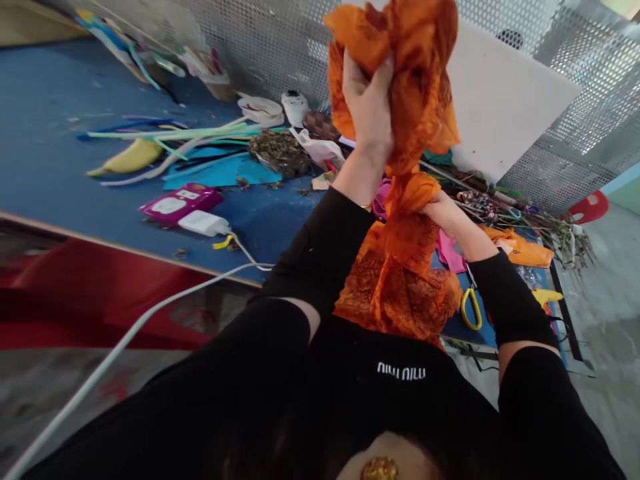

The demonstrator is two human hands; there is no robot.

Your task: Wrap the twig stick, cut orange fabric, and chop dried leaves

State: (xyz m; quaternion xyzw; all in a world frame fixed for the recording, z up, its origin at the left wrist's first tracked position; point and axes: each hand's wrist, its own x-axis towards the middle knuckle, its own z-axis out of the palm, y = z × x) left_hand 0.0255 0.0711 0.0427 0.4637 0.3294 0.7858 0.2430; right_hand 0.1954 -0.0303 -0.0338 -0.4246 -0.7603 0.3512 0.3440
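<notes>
A long piece of crumpled orange fabric (405, 293) with dark mottled patches hangs in front of my chest, its lower part lying over the table's near edge. High up, my left hand (369, 107) grips a bunched upper part of it, the thumb apart and some fingers hidden in the folds. Lower and to the right, my right hand (445, 212) pinches the fabric where it narrows; its fingertips are partly covered. Close by my right forearm lie yellow-handled scissors (471, 309) and a bright pink piece (451, 252).
The blue table (45, 133) carries pipe cleaners (200, 137), a banana-shaped yellow item (127, 158), a dark dried clump (280, 152), a purple packet (181, 202) and a white plug block (203, 223) with a cable. A white board (505, 93) leans on perforated metal. Twigs (565, 233) lie right.
</notes>
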